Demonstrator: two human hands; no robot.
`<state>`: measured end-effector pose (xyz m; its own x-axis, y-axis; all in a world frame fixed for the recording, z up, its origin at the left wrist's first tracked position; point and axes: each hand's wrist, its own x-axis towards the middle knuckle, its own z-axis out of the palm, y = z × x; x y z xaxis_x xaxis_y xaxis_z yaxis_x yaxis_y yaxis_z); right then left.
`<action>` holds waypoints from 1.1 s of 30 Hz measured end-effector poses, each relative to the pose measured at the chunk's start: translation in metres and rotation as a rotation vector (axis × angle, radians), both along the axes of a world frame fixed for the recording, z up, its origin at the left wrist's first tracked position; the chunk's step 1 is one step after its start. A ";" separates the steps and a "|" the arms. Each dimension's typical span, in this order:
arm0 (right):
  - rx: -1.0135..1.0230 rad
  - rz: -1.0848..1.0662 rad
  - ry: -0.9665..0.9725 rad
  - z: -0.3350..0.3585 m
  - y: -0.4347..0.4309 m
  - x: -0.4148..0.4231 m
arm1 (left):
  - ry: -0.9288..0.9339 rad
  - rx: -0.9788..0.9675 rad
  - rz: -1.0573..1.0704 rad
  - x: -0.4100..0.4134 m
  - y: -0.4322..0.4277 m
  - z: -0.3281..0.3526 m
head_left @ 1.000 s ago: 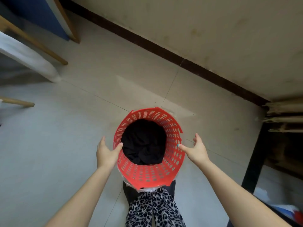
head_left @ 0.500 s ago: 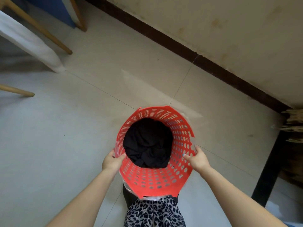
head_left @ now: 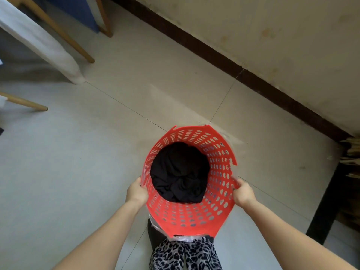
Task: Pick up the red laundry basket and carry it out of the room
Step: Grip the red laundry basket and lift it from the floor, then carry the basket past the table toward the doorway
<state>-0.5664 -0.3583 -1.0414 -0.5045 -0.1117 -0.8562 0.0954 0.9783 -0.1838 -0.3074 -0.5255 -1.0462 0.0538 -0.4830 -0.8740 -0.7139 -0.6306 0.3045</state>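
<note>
The red laundry basket (head_left: 194, 217), tall and perforated, stands just in front of my legs on the tiled floor. Black clothes (head_left: 180, 172) fill its bottom. My left hand (head_left: 136, 192) grips the basket's left wall near the rim. On the opposite side my right hand (head_left: 242, 193) is closed on the right rim. A clear plastic film shows around the basket's outside. I cannot tell whether the basket is off the floor.
A wall with a dark skirting board (head_left: 214, 55) runs diagonally behind the basket. Wooden furniture legs (head_left: 64, 36) and a hanging white cloth (head_left: 39, 41) stand at the far left. A black table leg (head_left: 327, 201) rises at the right. Pale floor tiles (head_left: 78, 162) spread to the left.
Both hands, spread apart beside the basket a second ago, have closed onto its sides. The view has shifted and the basket appears closer.
</note>
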 end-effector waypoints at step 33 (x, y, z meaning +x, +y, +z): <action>-0.358 0.553 0.294 0.548 -0.144 0.087 | 0.218 -0.283 0.474 0.141 -0.033 0.524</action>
